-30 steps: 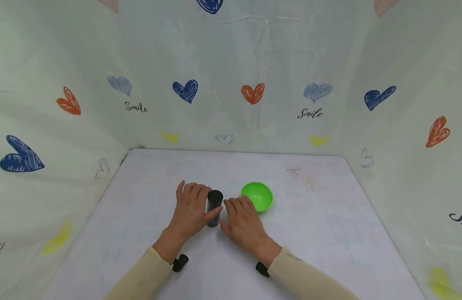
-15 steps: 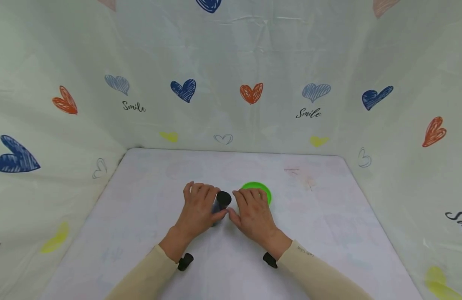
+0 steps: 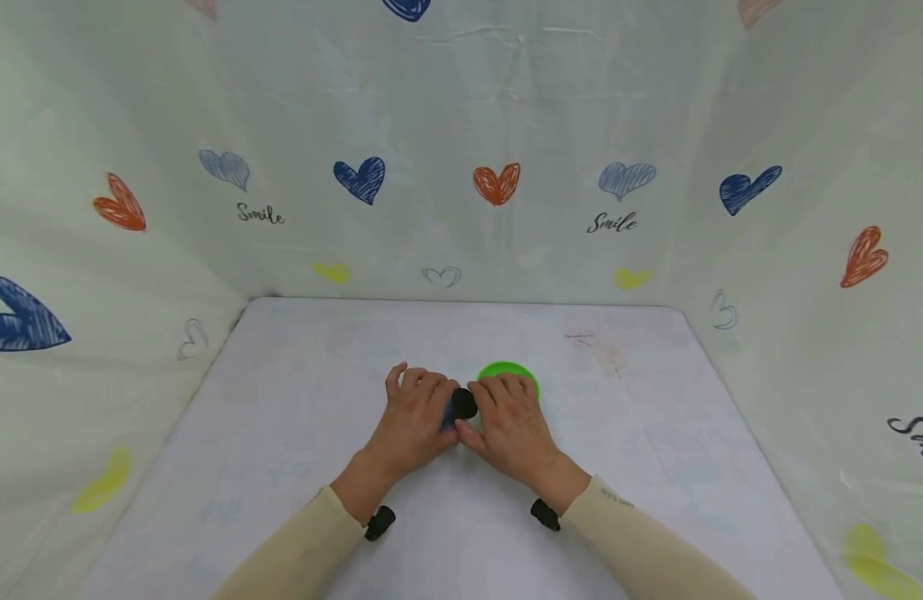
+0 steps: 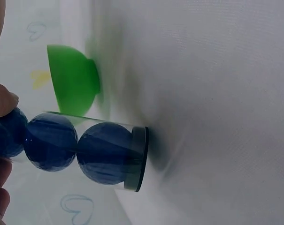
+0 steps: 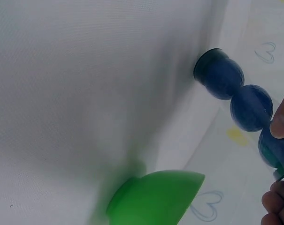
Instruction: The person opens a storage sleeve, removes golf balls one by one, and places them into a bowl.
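Note:
A clear tube [image 4: 112, 187] with a black cap [image 3: 464, 403] and a dark base holds three blue balls [image 4: 51, 141]. My left hand [image 3: 418, 421] grips its upper part. The tube leans to the right, its base close to the table; whether the base touches cannot be told. My right hand [image 3: 515, 427] meets the capped end, thumb and fingertips on either side of the cap. Just behind the right hand, a green bowl [image 3: 506, 367] stands on the table, partly hidden by that hand in the head view.
The white table [image 3: 641, 467] has faint reddish marks [image 3: 599, 346] at the back right. A pale sheet [image 3: 551, 100] printed with hearts surrounds the table on its back and sides. Each wrist wears a small black device [image 3: 380, 522].
My left hand has carried the tube to the right and its top has tipped rightward. My right hand has moved slightly forward and right, then met the cap, covering more of the bowl.

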Demonstrator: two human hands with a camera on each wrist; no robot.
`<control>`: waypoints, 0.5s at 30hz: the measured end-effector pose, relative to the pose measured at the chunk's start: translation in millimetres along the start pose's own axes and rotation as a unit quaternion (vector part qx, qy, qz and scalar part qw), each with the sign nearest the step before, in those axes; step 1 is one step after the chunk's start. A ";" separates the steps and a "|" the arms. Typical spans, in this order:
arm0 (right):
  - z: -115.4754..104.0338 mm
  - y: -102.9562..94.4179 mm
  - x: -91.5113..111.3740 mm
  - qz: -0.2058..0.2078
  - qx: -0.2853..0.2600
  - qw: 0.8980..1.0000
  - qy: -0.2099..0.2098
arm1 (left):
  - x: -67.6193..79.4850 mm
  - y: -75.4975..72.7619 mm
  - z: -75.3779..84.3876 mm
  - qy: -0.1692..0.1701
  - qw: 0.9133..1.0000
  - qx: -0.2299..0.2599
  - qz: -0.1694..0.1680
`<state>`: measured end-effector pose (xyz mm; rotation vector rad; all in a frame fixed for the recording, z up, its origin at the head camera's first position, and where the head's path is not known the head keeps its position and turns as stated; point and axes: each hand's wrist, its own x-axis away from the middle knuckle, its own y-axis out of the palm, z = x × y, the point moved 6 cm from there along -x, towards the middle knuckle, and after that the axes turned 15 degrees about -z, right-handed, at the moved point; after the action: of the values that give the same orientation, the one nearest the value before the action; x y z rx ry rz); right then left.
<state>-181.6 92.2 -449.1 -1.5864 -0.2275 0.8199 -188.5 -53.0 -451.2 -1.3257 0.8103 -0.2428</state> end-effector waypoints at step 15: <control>-1.7 1.0 -2.4 0.008 -0.028 1.000 0.005 | 11.4 6.3 1.8 -0.036 0.998 -0.038 0.032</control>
<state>-182.6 89.3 -449.2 -1.6463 -0.2330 0.8233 -181.0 -56.6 -461.3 -1.3696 0.8053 -0.1143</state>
